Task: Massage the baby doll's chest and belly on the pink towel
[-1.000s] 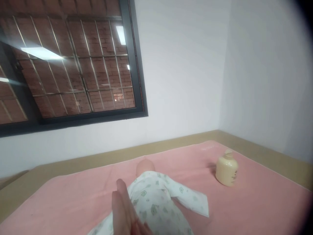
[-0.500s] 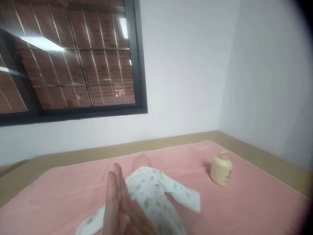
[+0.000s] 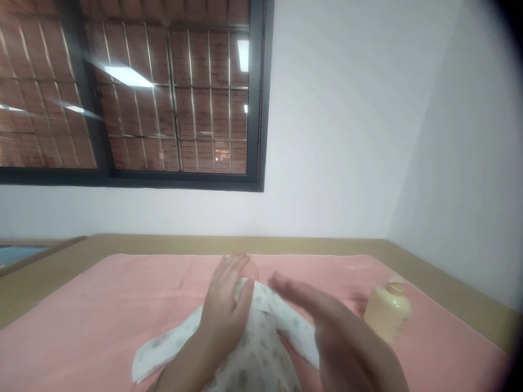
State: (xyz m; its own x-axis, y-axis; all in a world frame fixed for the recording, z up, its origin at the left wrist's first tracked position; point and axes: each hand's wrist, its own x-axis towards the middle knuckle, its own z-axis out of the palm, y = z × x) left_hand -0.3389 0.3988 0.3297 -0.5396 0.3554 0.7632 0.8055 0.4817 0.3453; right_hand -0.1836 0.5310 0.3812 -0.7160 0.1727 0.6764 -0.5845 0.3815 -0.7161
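currently, my left hand (image 3: 224, 310) is positioned over the upper part of a baby-shaped doll in a white, long-sleeved fabric garment with a small green print (image 3: 261, 340). its fingers are extended and close together, with the thumb set apart at a moderate angle; whether the palm contacts the garment, i cannot tell. my right hand (image 3: 343, 326) is held edge-on over the doll's sleeve on the right, fingers extended and stacked, blurred; the exact gap between them cannot be determined. the doll lies centred on a flat, pink cloth mat (image 3: 143, 305), its round head (image 3: 252, 270) toward the far edge, partly covered by my left fingers. a pale yellow, round-shouldered bottle (image 3: 388, 310) stands on the mat, right of my right hand.
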